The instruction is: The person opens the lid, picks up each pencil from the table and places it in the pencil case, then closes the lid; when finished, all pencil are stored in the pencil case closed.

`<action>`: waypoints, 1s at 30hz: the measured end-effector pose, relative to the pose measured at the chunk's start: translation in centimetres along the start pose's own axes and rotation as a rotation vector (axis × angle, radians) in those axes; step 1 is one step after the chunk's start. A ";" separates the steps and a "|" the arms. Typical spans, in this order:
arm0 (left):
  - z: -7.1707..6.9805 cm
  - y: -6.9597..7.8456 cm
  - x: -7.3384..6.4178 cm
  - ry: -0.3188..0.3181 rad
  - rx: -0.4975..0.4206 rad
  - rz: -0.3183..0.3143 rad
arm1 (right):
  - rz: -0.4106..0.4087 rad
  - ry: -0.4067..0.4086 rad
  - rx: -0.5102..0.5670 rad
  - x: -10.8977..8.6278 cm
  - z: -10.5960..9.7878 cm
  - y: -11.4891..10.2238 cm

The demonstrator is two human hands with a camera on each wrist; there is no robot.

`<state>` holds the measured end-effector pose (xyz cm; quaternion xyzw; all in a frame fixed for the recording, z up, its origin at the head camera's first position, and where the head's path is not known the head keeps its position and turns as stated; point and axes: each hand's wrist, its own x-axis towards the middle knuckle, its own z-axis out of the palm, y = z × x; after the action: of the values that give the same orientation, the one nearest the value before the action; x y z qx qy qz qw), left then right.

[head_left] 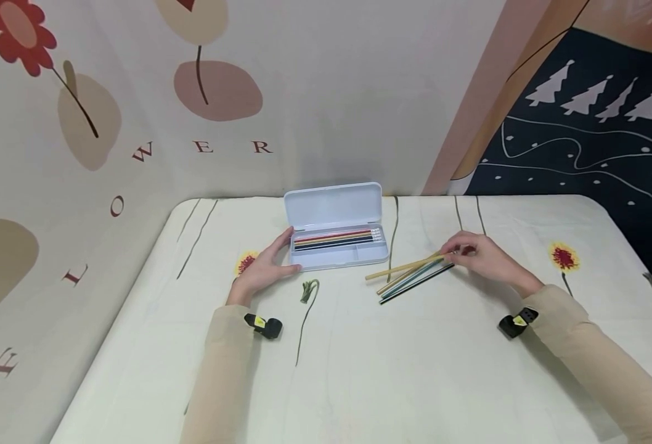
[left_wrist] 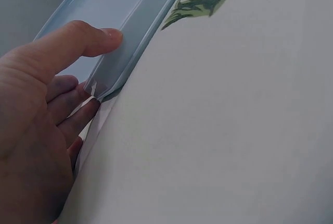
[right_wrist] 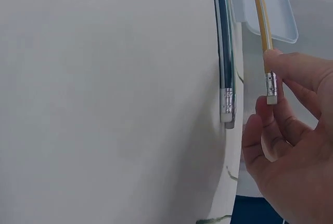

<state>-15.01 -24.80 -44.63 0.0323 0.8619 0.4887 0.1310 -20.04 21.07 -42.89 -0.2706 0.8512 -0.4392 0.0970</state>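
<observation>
A light blue pencil case (head_left: 331, 264) stands with its lid (head_left: 334, 206) raised; several pencils (head_left: 331, 242) with white erasers lie in its long compartment. My left hand (head_left: 259, 274) holds the case's left front corner, thumb on the front wall and fingers around the side, as the left wrist view shows. To the right, my right hand (head_left: 484, 256) pinches a yellow pencil (right_wrist: 263, 21) near its eraser end. Under it lie a second yellowish pencil (head_left: 384, 290), a teal pencil (head_left: 400, 288) and a black pencil (head_left: 415, 285), their erasers toward my right hand.
A white tablecloth (head_left: 359, 370) printed with flowers and stems covers the table. Behind it hangs a pale curtain (head_left: 331, 111) with flower shapes and letters. A dark cloth (head_left: 592, 142) with white trees hangs at the right.
</observation>
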 end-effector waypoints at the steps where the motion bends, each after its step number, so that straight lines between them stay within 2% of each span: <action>1: 0.0 0.0 0.0 0.000 -0.001 -0.001 | -0.001 0.003 -0.001 0.1 0.0 0.0; 9: 0.0 -0.1 0.0 0.001 -0.002 0.003 | 0.014 0.029 -0.004 1.1 0.6 -1.2; 13: 0.0 0.0 -0.1 0.001 0.002 -0.002 | 0.031 0.037 0.009 1.7 1.0 -0.5; 20: 0.1 0.0 -0.1 0.002 0.002 -0.005 | 0.033 0.039 0.045 2.9 1.5 -0.9; 30: 0.1 0.0 0.0 0.001 0.004 0.004 | 0.010 0.057 0.035 5.0 2.8 -2.0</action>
<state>-14.97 -24.75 -44.69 0.0340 0.8628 0.4875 0.1294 -22.31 15.50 -42.61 -0.2519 0.8472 -0.4608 0.0796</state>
